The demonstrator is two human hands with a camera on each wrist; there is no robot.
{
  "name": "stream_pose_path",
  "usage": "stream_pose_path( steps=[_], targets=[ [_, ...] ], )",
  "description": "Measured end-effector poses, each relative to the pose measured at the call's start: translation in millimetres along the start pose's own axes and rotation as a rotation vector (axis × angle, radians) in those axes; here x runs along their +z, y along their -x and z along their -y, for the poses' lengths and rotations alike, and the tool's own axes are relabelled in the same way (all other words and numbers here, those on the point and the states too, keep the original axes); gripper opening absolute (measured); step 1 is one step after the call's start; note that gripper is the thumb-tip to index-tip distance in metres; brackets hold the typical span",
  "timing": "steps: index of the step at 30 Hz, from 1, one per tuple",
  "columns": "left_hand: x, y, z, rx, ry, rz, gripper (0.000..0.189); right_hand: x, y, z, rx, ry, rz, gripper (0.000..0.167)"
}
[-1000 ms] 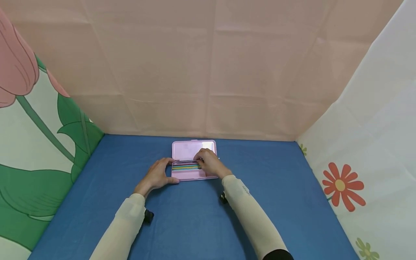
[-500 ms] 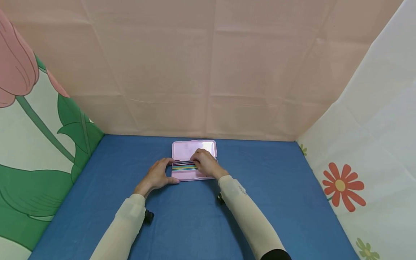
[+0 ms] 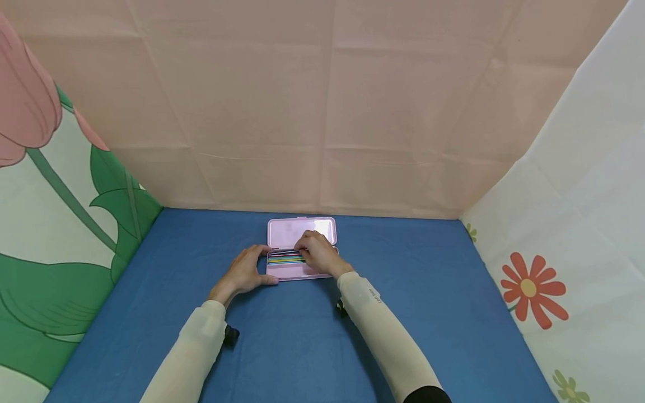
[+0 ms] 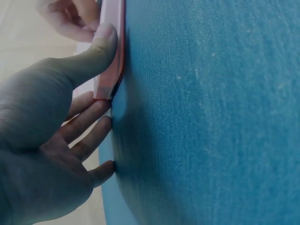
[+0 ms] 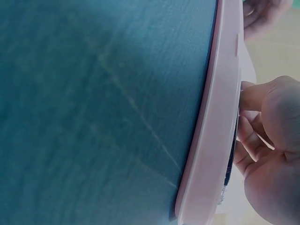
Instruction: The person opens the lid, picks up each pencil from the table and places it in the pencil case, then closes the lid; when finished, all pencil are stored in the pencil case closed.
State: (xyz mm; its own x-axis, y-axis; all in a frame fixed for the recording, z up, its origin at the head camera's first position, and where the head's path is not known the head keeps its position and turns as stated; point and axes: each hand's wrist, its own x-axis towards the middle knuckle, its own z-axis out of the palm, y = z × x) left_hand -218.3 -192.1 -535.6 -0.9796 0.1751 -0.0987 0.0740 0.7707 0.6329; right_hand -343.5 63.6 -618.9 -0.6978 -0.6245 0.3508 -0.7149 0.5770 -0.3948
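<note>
A pink pencil case (image 3: 297, 273) lies with its lid (image 3: 286, 232) raised at the back. Several coloured pencils (image 3: 284, 258) lie lengthwise inside. My left hand (image 3: 244, 270) holds the case's left end: the thumb (image 4: 105, 44) presses the front wall, and the fingers (image 4: 89, 138) spread round the corner. Over the right part of the case, my right hand (image 3: 319, 256) reaches in with curled fingers and pinches a dark, slim pencil (image 5: 231, 164). The fingertips hide part of it in the head view.
A blue cloth (image 3: 282, 347) covers the table under the case. Behind stands a plain beige backdrop (image 3: 322, 112). Printed flower sheets rise at the left (image 3: 50, 291) and at the right (image 3: 569, 224).
Over the last second my right hand has shifted slightly left along the case, and then stayed nearly still. My left hand and the case have not visibly moved.
</note>
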Motion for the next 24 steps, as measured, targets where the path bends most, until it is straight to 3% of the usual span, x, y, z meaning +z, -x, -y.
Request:
stream_pose_path(
  steps=[13,19,24],
  targets=[
    [-0.5,2.0,-0.8,0.010,0.012,0.000,0.088,-9.8,2.9,9.3,0.006,-0.032,0.006,0.020],
    [-0.4,2.8,-0.8,0.002,0.013,0.007,0.088,-66.7,9.4,53.1,0.111,-0.136,0.074,0.019],
    [0.7,0.2,1.0,-0.011,0.008,0.005,0.089,-94.8,14.5,53.5,0.158,-0.140,0.023,0.022]
  ],
)
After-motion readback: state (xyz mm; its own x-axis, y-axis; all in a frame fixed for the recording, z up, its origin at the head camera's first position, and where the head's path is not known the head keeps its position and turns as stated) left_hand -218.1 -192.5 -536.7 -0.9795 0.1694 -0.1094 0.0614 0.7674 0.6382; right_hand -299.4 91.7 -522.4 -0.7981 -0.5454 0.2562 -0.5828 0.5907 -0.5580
